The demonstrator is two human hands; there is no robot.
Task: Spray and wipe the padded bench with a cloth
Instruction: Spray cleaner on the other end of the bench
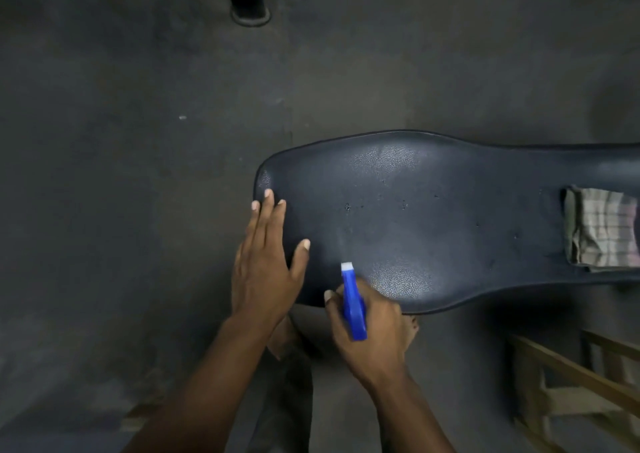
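Fingers [266, 210] flat on bench [450, 210], sprayer [353, 300] gripped

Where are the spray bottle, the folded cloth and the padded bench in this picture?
spray bottle [353, 300]: head view, on its blue spray head, above the right hand gripping it.
folded cloth [602, 231]: head view, middle of the checked fabric.
padded bench [433, 217]: head view, bare dark vinyl near the pad's centre.

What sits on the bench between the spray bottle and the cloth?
Head view: only bare padded bench with a few dark specks lies between spray bottle and cloth.
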